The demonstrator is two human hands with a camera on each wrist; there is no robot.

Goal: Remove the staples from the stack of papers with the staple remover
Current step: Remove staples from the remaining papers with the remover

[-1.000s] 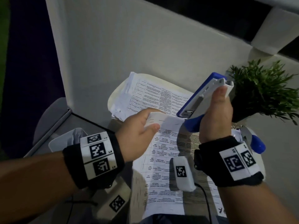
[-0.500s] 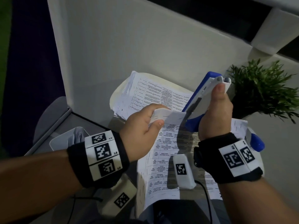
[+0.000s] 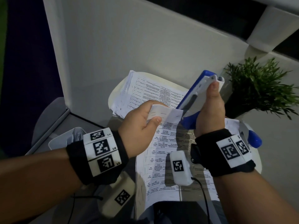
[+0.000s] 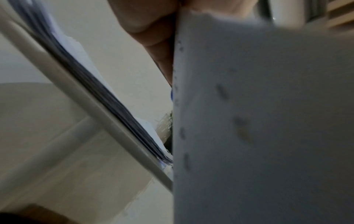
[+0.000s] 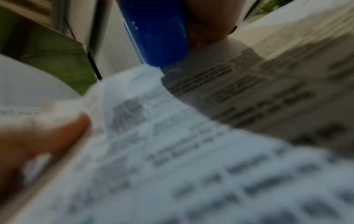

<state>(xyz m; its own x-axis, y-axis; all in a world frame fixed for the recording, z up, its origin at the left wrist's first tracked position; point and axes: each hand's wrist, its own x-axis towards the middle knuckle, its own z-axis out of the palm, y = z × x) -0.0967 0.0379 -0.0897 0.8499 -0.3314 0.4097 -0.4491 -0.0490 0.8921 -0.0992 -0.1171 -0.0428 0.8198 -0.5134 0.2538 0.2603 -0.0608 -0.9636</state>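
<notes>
My left hand (image 3: 142, 125) pinches the folded-up top corner (image 3: 163, 114) of the printed stack of papers (image 3: 161, 159) that lies in front of me. Small staple marks show on that raised corner (image 4: 268, 121) in the left wrist view. My right hand (image 3: 210, 113) grips the blue and white staple remover (image 3: 194, 97) upright, thumb along its white side. Its lower blue end (image 5: 159, 33) meets the edge of the lifted corner (image 5: 145, 72). The right wrist view is blurred, and my left thumb (image 5: 38, 136) lies on the paper there.
A second pile of printed sheets (image 3: 145, 89) lies at the back of the round white table (image 3: 116, 88). A potted green plant (image 3: 258, 89) stands at the right, with a blue-handled tool (image 3: 254, 139) near it. A white bin (image 3: 64, 139) sits at the left, below a white panel (image 3: 129, 46).
My left hand has lifted the folded corner up and to the right. The remover's lower end now touches the corner's edge; my right hand has barely moved.
</notes>
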